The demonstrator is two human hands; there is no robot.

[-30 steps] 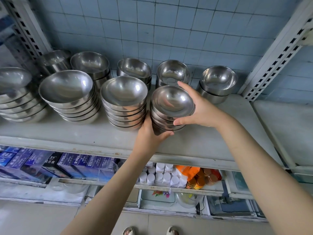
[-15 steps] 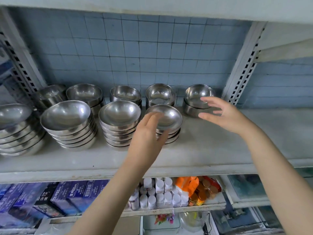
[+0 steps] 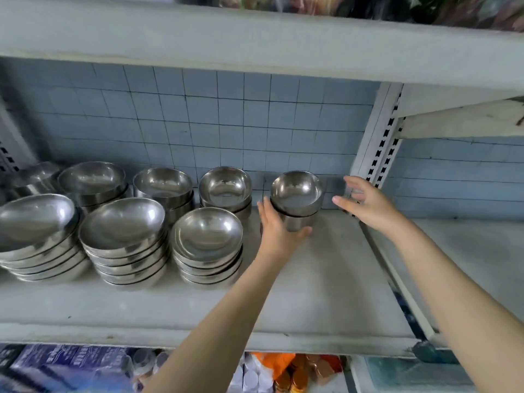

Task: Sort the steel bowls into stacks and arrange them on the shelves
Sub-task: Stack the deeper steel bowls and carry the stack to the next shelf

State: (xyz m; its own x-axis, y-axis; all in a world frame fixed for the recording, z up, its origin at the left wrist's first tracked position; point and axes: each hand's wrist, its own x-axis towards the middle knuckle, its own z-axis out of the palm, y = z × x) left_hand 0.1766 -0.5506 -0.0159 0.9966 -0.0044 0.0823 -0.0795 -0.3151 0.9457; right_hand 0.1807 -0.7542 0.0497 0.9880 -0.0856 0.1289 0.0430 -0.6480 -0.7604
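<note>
Steel bowls stand in stacks on the white shelf (image 3: pixel 326 279). The front row holds three stacks of wide shallow bowls (image 3: pixel 37 222), (image 3: pixel 122 225), (image 3: pixel 207 236). Behind them stand shorter stacks of deeper bowls (image 3: pixel 92 180), (image 3: pixel 163 184), (image 3: pixel 225 188). At the back right is a small stack of two bowls (image 3: pixel 296 199). My left hand (image 3: pixel 279 231) grips it, fingers up its left side and thumb curled along its lower front. My right hand (image 3: pixel 365 202) hovers to the stack's right with fingers spread, touching nothing.
A slotted white upright post (image 3: pixel 377 143) stands just behind my right hand. Another shelf board (image 3: pixel 255 46) runs overhead. The blue tiled wall (image 3: pixel 226 123) closes the back. Below are blue boxes (image 3: pixel 56 361), white bottles (image 3: pixel 252 378) and an orange packet (image 3: pixel 283 364).
Both hands left the front right stack. My left hand reached back and took hold of the two-bowl stack; my right hand moved right toward the post. The view tilted upward.
</note>
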